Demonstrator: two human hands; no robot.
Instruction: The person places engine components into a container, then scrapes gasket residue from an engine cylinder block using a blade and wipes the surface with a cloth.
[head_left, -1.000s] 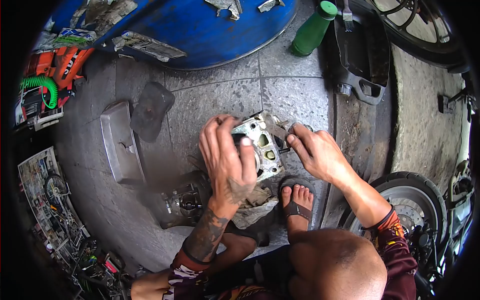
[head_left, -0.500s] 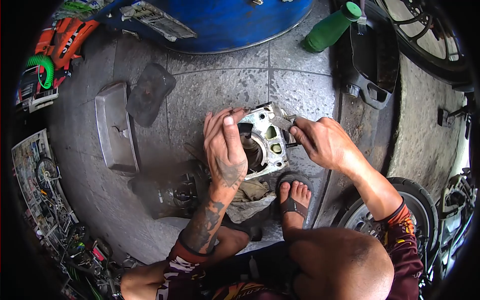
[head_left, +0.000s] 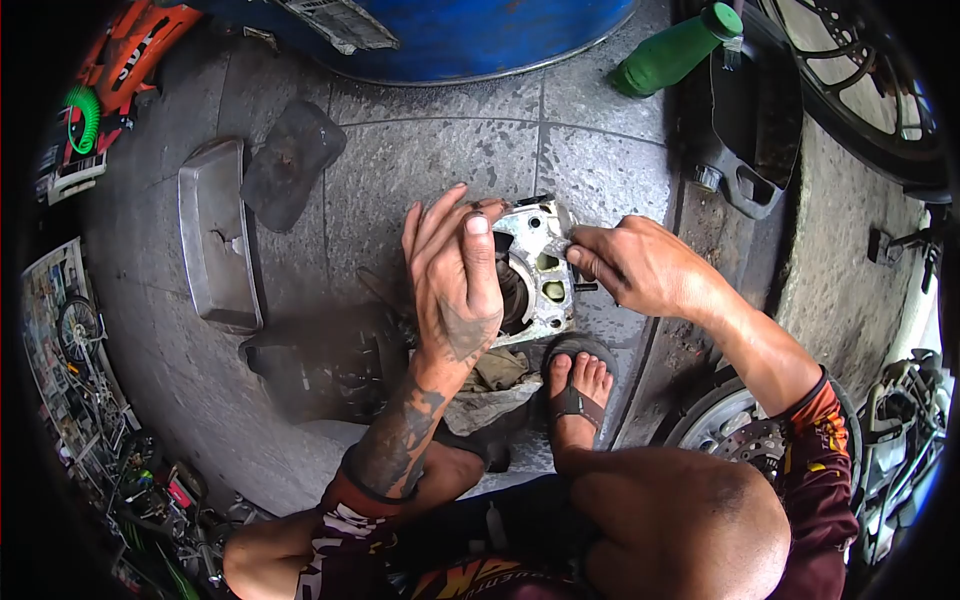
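Observation:
A metal engine cylinder block (head_left: 547,295) with a round bore and several openings in its pale top face lies in front of me, above my foot. My left hand (head_left: 455,280) holds its left side, thumb raised and some fingers stretched past the far corner; the palm hides that side of the block. At the right edge, my right hand (head_left: 640,265) is closed with thumb and forefinger pinching a small flat metal scraper (head_left: 560,248). Its blade lies against the block's top face, mostly covered by the fingers. A stud (head_left: 586,287) sticks out of the block's right side.
Below the block lies a crumpled rag (head_left: 490,400), beside my sandalled foot (head_left: 580,385). Leftward are dark engine parts (head_left: 330,360), a metal tray (head_left: 190,240) and a black flat piece (head_left: 290,165). A blue drum (head_left: 470,40), green bottle (head_left: 675,55), cut-open black container (head_left: 750,130) and wheels surround me.
My right hand has shifted slightly up and left, bringing the scraper further over the block's face. Some left fingers have lifted and spread. The view has moved slightly.

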